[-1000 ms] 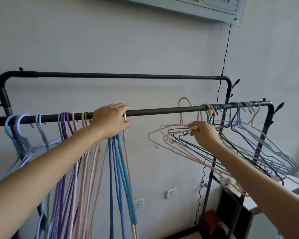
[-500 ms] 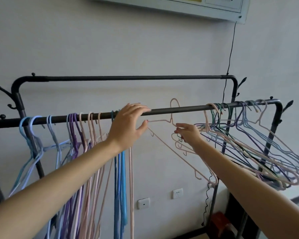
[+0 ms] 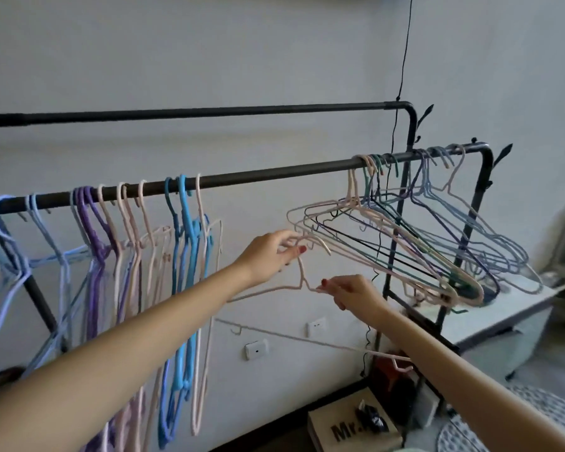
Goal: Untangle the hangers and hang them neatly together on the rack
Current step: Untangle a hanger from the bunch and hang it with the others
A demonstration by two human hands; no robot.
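A: Half a second ago the left hand (image 3: pixel 271 252) was up at the front rail (image 3: pixel 274 176); now it has dropped to the middle of the frame, and the pink hanger (image 3: pixel 302 277) has come off the rail with it.

B: Who holds what?

A: The left hand pinches the pink hanger at its hook. The right hand (image 3: pixel 353 293) pinches the shoulder just below and to the right of that. Both hands are curled round thin wire, neither one wide.

B: And how does the pink hanger lie?

A: Hook uppermost, tipped toward the right. Its long bar runs from the lower middle down to the lower right, passing behind the right forearm.

B: Where should it go?

A: Probably the sorted row (image 3: pixel 144 243) at the left of the frame, which hangs straight from the front rail. The tangled bunch (image 3: pixel 421 243) sits at the right, splayed out over a white surface (image 3: pixel 503 309).

B: So the move turns on what?

A: The sorted row lies up and left of the hands, and the left hand is nearer it. I'd judge the hook must turn to face the front rail, with the bar swinging clear of the tangled bunch.
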